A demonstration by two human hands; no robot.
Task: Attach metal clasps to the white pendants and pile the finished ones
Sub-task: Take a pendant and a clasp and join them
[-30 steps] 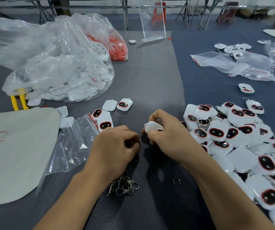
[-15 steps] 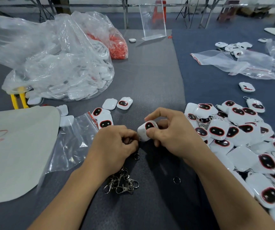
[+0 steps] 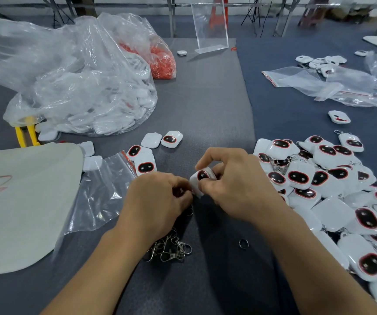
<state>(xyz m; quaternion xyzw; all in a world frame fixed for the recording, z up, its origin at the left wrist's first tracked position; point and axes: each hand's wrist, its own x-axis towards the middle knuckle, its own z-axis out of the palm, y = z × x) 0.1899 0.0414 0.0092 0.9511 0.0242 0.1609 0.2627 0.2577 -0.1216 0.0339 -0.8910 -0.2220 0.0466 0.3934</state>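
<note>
The whole move turns on one small gap, at mid-desk (image 3: 205, 98) in front of the person. The right hand (image 3: 235, 185) has its grip clamped on a pendant (image 3: 202, 178), thumb below and fingers curled over the top. The pendant is raised off the desk, with its dark oval face turned up and towards the camera. Its long axis slopes from upper right to lower left, so the lower end points straight at the left hand (image 3: 158, 198).

The left hand touches that end or sits just beside it. Its grip is pinched together, fingertips bunched at the pendant's corner. Its own fingers hide what they pinch — going by the task, a clasp. I cannot see the pendant's loop either, though it probably lies at this lower-left end, where the two grips meet.

So the coming move looks like a short feed from left to right along that axis — the left hand threading, the right only steadying or turning. The left hand is nearer the spare clasps (image 3: 171, 248), which lie heaped just below its wrist. A loose ring (image 3: 243, 243) lies apart under the right forearm.

The finished pile (image 3: 319, 178) starts just beside the right hand, so the right is the hand for the drop.
</note>
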